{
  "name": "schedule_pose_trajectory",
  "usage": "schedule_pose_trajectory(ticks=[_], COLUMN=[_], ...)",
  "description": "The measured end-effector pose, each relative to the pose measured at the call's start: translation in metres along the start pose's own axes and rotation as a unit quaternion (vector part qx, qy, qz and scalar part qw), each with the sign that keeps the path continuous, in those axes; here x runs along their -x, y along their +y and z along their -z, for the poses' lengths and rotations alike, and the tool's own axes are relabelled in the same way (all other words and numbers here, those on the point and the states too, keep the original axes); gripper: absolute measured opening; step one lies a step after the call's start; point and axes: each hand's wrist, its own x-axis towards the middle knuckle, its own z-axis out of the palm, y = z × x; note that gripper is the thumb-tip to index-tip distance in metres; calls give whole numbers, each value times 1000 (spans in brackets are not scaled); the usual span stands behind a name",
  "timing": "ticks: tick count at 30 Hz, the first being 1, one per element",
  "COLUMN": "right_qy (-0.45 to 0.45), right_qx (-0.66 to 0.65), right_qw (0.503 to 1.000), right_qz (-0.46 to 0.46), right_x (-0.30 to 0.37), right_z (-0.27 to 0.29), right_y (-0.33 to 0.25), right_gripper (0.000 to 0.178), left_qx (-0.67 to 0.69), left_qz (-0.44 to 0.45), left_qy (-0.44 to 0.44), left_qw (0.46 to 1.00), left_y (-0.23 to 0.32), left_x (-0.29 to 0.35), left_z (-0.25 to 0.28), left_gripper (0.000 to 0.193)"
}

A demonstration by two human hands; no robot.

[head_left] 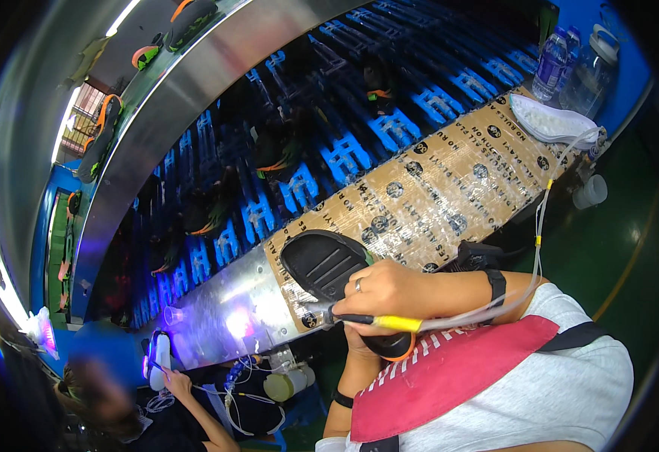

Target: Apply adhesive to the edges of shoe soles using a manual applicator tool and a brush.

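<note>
A black shoe [320, 264] with an orange edge at its near end lies tilted above the ledge, its ridged black bottom turned up. From below, my left hand [360, 343] grips this shoe, with most of its fingers hidden. My right hand [386, 290], wearing a ring, is closed round a black-handled brush-like tool [353, 319]. Yellow tape wraps the tool's rear, where a clear tube [488, 310] joins and runs up to the right. Its greyish tip touches or sits just over the shoe; I cannot tell which.
Brown printed cardboard [435, 188] covers the ledge. Beyond it, a rack of blue-lit supports [344, 154] carries dark shoes. A white shoe sole [552, 120], bottles [549, 64] and a jug [593, 71] stand far right. At lower left, a co-worker's hand [179, 383] works at another sole [161, 361].
</note>
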Motion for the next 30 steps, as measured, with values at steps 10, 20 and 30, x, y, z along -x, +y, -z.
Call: schedule_pose_trajectory(ticks=[10, 20, 30], right_qy=[39, 43, 61], right_qx=[96, 96, 70], right_qw=[994, 994, 994], right_qz=[-21, -22, -59], right_x=[1, 4, 8], right_z=[-9, -8, -8], right_y=[-5, -5, -10], right_gripper=[26, 26, 23], left_qx=[17, 38, 64], left_qz=[5, 1, -9], left_qy=[-7, -11, 17], left_qw=[1000, 999, 998], left_y=[4, 10, 18], left_x=[4, 9, 12], left_z=[2, -1, 5], left_gripper=[59, 58, 57])
